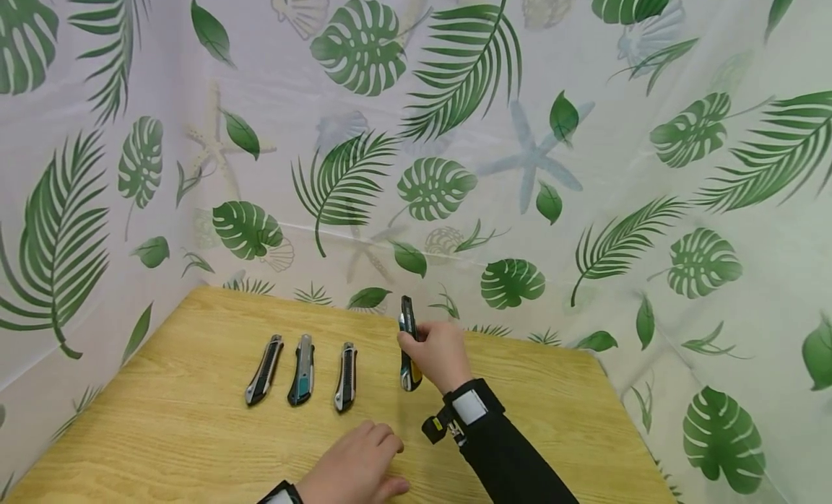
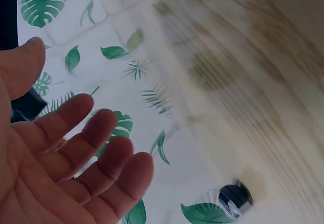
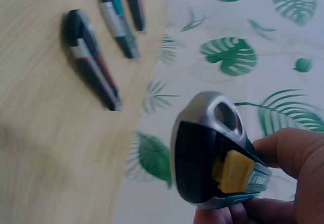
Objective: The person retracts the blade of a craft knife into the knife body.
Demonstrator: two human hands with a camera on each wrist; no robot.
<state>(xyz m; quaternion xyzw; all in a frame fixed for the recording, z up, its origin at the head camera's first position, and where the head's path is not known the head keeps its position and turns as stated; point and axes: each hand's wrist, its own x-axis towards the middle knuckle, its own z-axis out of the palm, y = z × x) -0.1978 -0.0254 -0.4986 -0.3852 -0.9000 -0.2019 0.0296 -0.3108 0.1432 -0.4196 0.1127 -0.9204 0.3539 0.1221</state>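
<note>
My right hand (image 1: 442,354) pinches a black and silver utility knife (image 1: 408,345) between thumb and fingers, held upright above the table's right half. Seen from the right wrist, this knife (image 3: 212,153) shows a yellow slider and a silver end with a hole. Lower down, my left hand (image 1: 357,461) hovers over the table with relaxed fingers and nothing in it; the left wrist view shows its palm (image 2: 35,183) facing the camera. Left of the held knife lie a black and silver knife (image 1: 346,378), a grey and teal knife (image 1: 302,370) and another black and silver knife (image 1: 264,370).
The wooden table (image 1: 162,410) ends at the back against a white curtain (image 1: 279,128) printed with green leaves, which also runs along both sides. The three knives lie in a row, roughly parallel, on the table's left half.
</note>
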